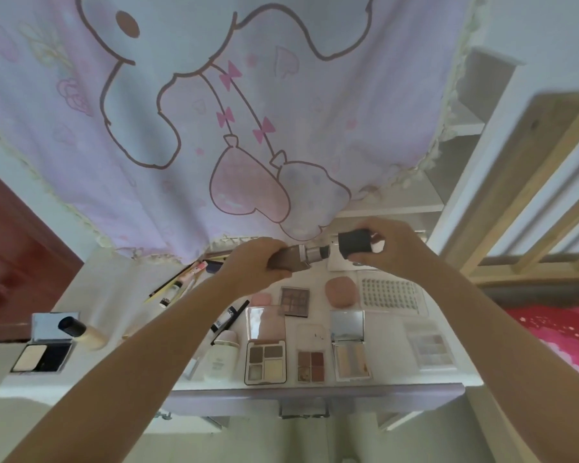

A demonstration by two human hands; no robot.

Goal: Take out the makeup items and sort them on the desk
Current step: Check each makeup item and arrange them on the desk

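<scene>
Above the far half of the white tabletop (pixel 415 384), the left hand (pixel 258 264) curls round a beige foundation bottle (pixel 286 262) held sideways, its silver pump neck bare. The right hand (pixel 391 248) pinches the black cap (pixel 354 245) just off that neck, apart from it. Below the bottle lie a small eyeshadow palette (pixel 294 301), a pink puff (pixel 341 291) and a clear lash tray (pixel 391 294); nearer the tabletop's front edge sit more open palettes (pixel 265 361) in a row. Well left of the bottle, a black compact (pixel 44 357) sits at the left edge, with bare surface between. Pencils (pixel 178 282) beside the left wrist are partly hidden. A pink curtain (pixel 214 111) covers everything behind the bottle.
</scene>
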